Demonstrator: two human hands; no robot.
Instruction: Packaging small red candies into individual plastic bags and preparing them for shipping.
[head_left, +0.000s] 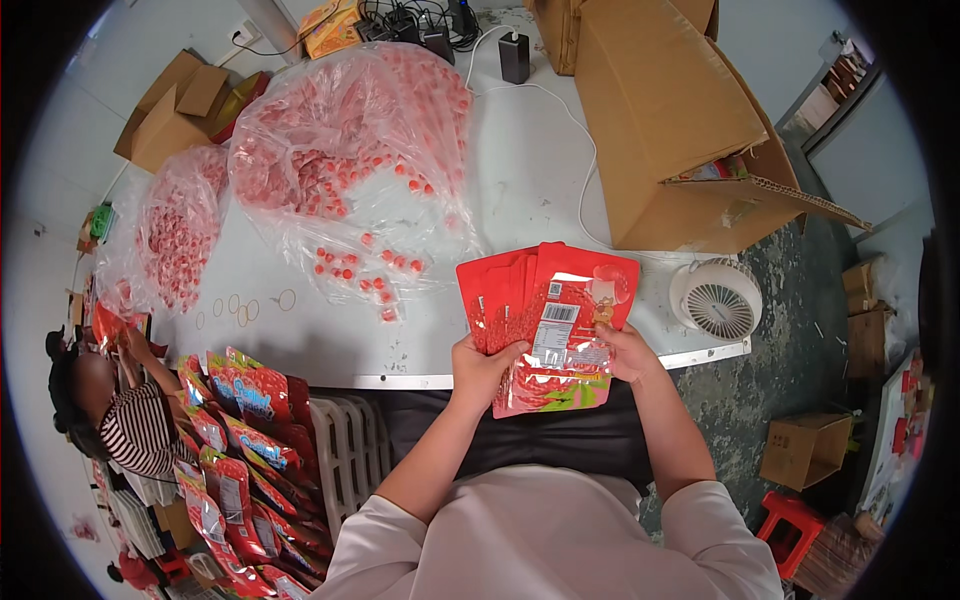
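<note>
A fanned stack of flat red pouches (556, 318) is between my two hands over the table's front edge. My left hand (480, 374) is closed on the stack's lower left, thumb across the top. At the right edge my right hand (630, 354) grips the foremost pouch, which shows a barcode and a clear patch. Green shows along the stack's lower edge. Beyond the pouches, several small red sweets in clear wrappers (376, 284) lie at the mouth of a large clear plastic bag (400, 120) full of the same sweets.
A second clear bag (180, 230) and rubber bands (243, 312) lie left on the table. A white fan (716, 300) and an open cardboard box (665, 120) are right. Filled red pouches (250, 460) are packed at lower left, near a co-worker in stripes (142, 432). A red stool (790, 535) stands right.
</note>
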